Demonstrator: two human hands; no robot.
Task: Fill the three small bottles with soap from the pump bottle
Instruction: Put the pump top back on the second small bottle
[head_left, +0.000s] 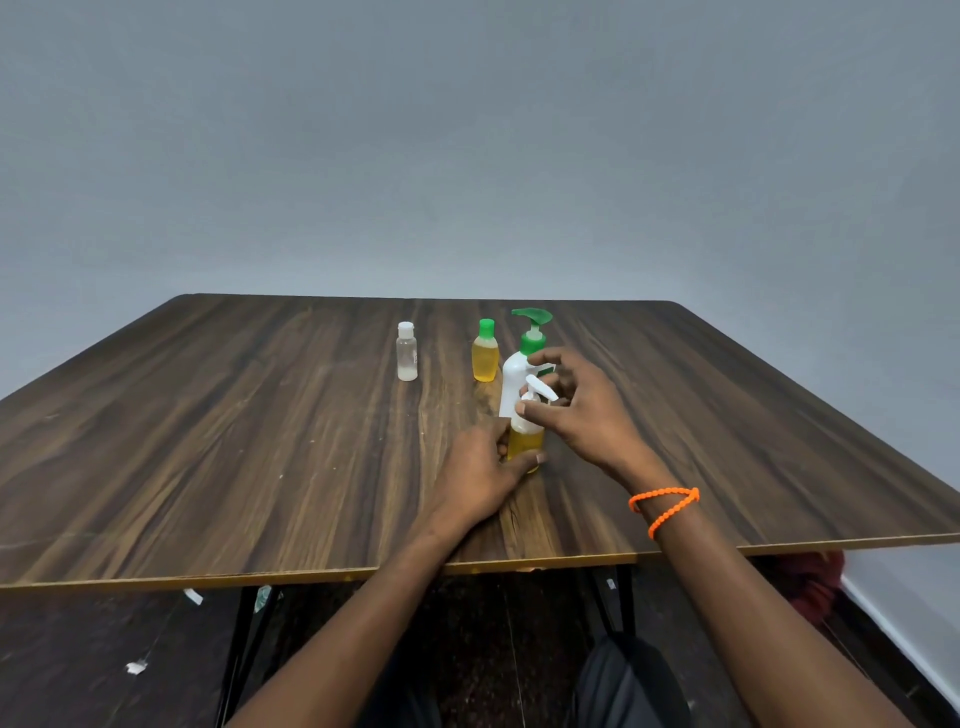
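A small bottle of yellow soap (524, 441) is held upright on the wooden table (208, 441), near its front edge and a little right of centre. The left hand (480, 475) is wrapped round the lower body of this bottle, with the thumb laid across its front and the fingers curled behind it. The bottle's white flip cap (540, 388) is seen tilted open at the top, and the right hand (576, 402) is curled over it; the thumb tip is pressed at the neck, though whether the fingers actually pinch the cap cannot be told, since they blur together there. An orange beaded bracelet (665, 506) is worn, looped 2 times, on the right wrist.

Just behind the held bottle stands the white pump bottle (517, 376) with its green pump head (532, 314); its lower part and right side are hidden by the right hand and the held bottle. Just to its left a green-capped small bottle (485, 353) filled with yellow soap is placed. Well apart to the left, a clear small bottle (407, 353) with a white cap is stood, apparently holding no yellow soap.

Below the table edge, scraps of white paper (136, 667) are scattered on the dark floor (78, 649), and a black table leg (236, 654) is seen
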